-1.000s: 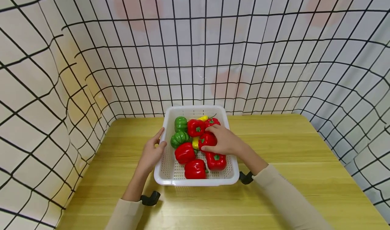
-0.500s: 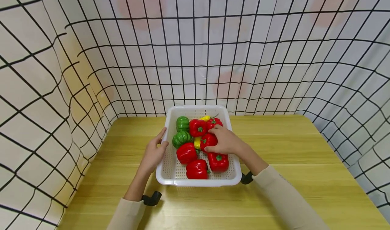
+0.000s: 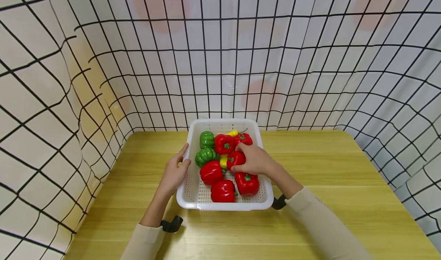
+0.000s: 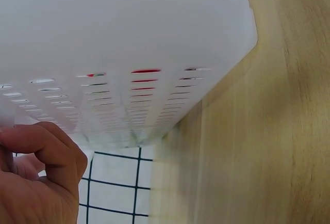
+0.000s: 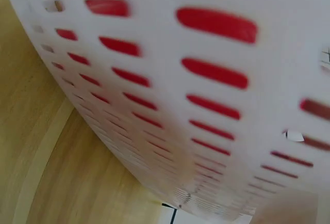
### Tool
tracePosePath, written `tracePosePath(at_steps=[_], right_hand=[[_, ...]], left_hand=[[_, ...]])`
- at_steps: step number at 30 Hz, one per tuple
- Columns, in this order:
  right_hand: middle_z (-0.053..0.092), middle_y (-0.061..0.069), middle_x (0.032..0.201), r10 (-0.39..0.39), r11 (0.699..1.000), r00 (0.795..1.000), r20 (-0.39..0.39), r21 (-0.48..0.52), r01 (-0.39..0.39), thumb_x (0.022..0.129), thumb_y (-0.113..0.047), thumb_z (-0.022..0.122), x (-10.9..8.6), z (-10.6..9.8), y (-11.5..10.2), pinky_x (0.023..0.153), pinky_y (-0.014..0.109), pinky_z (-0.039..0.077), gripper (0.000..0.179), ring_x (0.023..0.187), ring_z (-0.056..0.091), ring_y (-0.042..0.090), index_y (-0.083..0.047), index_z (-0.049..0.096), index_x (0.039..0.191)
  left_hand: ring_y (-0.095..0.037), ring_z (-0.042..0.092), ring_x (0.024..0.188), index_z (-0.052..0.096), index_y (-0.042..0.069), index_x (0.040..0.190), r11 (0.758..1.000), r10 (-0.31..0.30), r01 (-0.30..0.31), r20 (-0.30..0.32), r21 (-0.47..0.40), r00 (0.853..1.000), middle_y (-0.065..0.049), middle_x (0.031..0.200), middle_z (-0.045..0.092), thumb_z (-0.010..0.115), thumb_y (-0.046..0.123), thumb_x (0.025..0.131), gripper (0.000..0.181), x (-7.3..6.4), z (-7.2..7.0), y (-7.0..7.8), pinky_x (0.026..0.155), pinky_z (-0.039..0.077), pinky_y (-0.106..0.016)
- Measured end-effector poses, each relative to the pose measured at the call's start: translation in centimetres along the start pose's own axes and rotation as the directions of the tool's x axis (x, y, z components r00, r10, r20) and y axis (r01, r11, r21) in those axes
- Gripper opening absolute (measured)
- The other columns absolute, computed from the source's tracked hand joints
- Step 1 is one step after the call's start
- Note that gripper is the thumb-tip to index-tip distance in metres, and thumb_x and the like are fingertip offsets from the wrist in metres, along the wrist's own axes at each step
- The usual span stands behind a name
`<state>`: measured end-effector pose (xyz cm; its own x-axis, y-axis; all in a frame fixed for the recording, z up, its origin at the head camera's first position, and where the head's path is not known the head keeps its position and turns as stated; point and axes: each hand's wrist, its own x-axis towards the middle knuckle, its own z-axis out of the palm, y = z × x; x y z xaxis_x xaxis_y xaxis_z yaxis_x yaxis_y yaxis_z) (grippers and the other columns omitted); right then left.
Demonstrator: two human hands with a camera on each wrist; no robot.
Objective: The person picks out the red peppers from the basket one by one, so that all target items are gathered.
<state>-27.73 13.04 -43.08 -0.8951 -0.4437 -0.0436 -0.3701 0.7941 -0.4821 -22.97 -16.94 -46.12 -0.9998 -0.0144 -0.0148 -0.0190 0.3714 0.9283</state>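
A white slotted plastic basket [image 3: 225, 206] stands on the wooden table, filled with peppers and small ribbed green vegetables. My left hand [image 3: 175, 172] holds its left rim, thumb at the edge; bent fingers [image 4: 56, 146] show beside the wall in the left wrist view. Reaching over the right rim, my right hand [image 3: 256, 160] grips a red bell pepper [image 3: 236, 159] between thumb and fingers, low among the others. Another red bell pepper [image 3: 247, 184] lies just in front of that hand. In the right wrist view, the basket wall [image 5: 160, 95] hides the grip, with red showing through its slots.
Two ribbed green vegetables [image 3: 206, 156] sit at the basket's left, more red bell peppers [image 3: 223, 191] around them, and something yellow [image 3: 223, 161] between. Black-gridded white sheeting [image 3: 227, 61] encloses the table [image 3: 310, 164] at the back and sides.
The head view has shifted slightly, moving the scene a little to the right. Both hands keep their places, and the front right bell pepper has tipped slightly.
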Motion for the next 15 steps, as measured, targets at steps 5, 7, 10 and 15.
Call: tracePosePath(at_steps=[5,7,10,15], right_hand=[[0.066,0.004,0.127,-0.041,0.997,0.999,-0.024,0.071,0.043,0.077,-0.044,0.085,-0.2,-0.1,0.5,0.090,0.044,0.062,0.068,0.111,0.062,0.021,-0.013,0.059,0.132],[0.064,0.005,0.132,-0.071,0.992,0.997,-0.024,0.098,0.073,0.078,-0.042,0.085,-0.3,-0.2,0.7,0.093,0.045,0.061,0.069,0.117,0.061,0.023,-0.011,0.059,0.135],[0.063,0.007,0.134,-0.113,0.985,0.993,-0.032,0.128,0.116,0.079,-0.039,0.085,-0.5,-0.5,0.8,0.093,0.046,0.061,0.068,0.119,0.059,0.025,-0.009,0.061,0.136],[0.066,0.006,0.130,-0.125,0.972,0.991,-0.042,0.194,0.131,0.079,-0.039,0.086,-0.6,-0.6,1.2,0.088,0.041,0.063,0.065,0.114,0.062,0.024,-0.012,0.061,0.133]], left_hand=[[-0.034,0.070,0.090,0.035,0.035,0.161,1.000,-0.004,0.004,0.007,-0.008,1.000,-0.021,0.125,0.061,0.051,0.022,0.103,0.061,0.1,0.0,-0.1,0.065,0.065,-0.040],[-0.034,0.070,0.091,0.035,0.035,0.161,1.000,-0.003,0.003,0.008,-0.010,1.000,-0.022,0.130,0.061,0.051,0.022,0.103,0.061,0.1,0.1,-0.1,0.065,0.065,-0.041],[-0.035,0.070,0.092,0.034,0.034,0.161,1.000,0.003,-0.002,0.010,-0.008,1.000,-0.022,0.136,0.060,0.050,0.022,0.103,0.061,0.1,0.1,-0.1,0.065,0.065,-0.041],[-0.038,0.070,0.095,0.034,0.032,0.162,1.000,0.011,-0.010,0.011,-0.010,1.000,-0.023,0.141,0.058,0.049,0.021,0.104,0.061,0.0,0.1,-0.1,0.066,0.065,-0.042]])
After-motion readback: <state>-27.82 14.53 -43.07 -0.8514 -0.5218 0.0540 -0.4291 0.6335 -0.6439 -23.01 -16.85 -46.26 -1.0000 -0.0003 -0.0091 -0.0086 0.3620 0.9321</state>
